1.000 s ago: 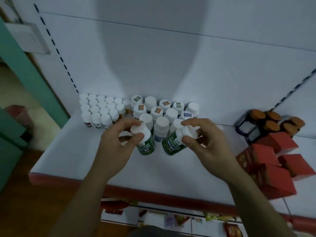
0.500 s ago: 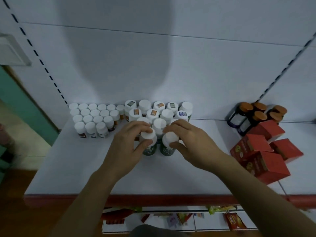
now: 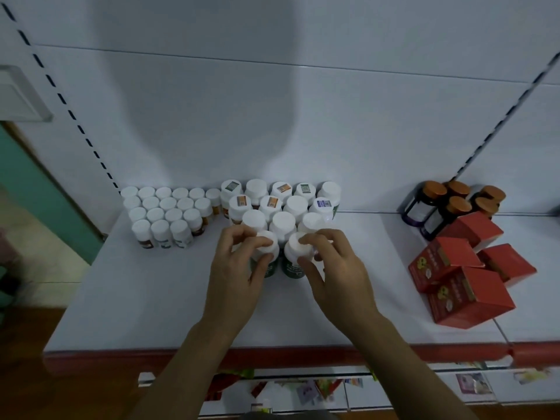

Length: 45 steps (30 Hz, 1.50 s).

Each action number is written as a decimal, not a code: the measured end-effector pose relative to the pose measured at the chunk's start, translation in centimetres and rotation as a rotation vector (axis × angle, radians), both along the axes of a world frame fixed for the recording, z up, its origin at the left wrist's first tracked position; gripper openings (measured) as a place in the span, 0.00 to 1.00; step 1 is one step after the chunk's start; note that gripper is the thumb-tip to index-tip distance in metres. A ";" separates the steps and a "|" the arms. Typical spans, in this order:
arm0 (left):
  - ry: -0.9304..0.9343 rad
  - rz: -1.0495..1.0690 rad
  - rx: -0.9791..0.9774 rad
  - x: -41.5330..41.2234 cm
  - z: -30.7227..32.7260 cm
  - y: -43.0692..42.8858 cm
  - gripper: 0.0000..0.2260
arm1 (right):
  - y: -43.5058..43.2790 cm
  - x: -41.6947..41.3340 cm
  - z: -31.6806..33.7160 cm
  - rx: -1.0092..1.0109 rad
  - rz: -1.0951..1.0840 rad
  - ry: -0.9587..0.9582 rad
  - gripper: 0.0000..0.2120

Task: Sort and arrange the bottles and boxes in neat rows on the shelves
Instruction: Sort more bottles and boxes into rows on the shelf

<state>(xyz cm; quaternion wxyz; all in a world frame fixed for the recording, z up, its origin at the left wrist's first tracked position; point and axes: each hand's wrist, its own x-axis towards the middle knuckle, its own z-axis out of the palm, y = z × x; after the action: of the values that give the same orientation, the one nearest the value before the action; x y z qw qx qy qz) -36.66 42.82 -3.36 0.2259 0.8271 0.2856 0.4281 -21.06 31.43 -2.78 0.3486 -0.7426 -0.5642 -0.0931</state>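
1. Head view, far left: at the back left corner of the shelf (image 3: 145,298), the small white-capped bottles (image 3: 169,213) stand in tight, even rows. This block looks finished.
2. Just beside them, along the middle of the back edge, the larger white-capped bottles (image 3: 285,204) form rows, and the front row is only partly filled.
3. The left hand (image 3: 236,277) pinches the cap of a green-labelled bottle (image 3: 269,253) that stands upright on the shelf in front of that group.
4. The right hand (image 3: 339,274) grips the cap of a second green bottle (image 3: 292,266), just beside the first. The hands are close together but appear not to touch.
5. Toward the back right, the orange-lidded jars (image 3: 454,204) cluster loosely.
6. In front of them, the red boxes (image 3: 463,277) lie tilted at odd angles. By my judgement the bottles are nearly done, while the jars and boxes remain to be sorted.
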 end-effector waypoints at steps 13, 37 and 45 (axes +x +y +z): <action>-0.149 0.007 -0.193 0.5 -1.1 -0.3 0.13 | -0.5 -1.1 -2.3 0.095 -0.121 0.499 0.33; 0.110 0.239 -0.052 3.2 5.9 -2.8 0.21 | -8.5 10.9 9.5 -0.218 -0.068 0.105 0.19; 0.524 -0.486 0.100 17.0 6.5 -13.8 0.31 | -21.0 20.9 7.5 -0.415 -0.197 0.090 0.17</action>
<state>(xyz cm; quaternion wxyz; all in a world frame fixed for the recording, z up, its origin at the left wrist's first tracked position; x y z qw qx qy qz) -19.66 28.97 3.12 0.1994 0.9626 0.1072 0.1489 -0.21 10.42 4.76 0.2027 -0.8533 -0.4797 0.0245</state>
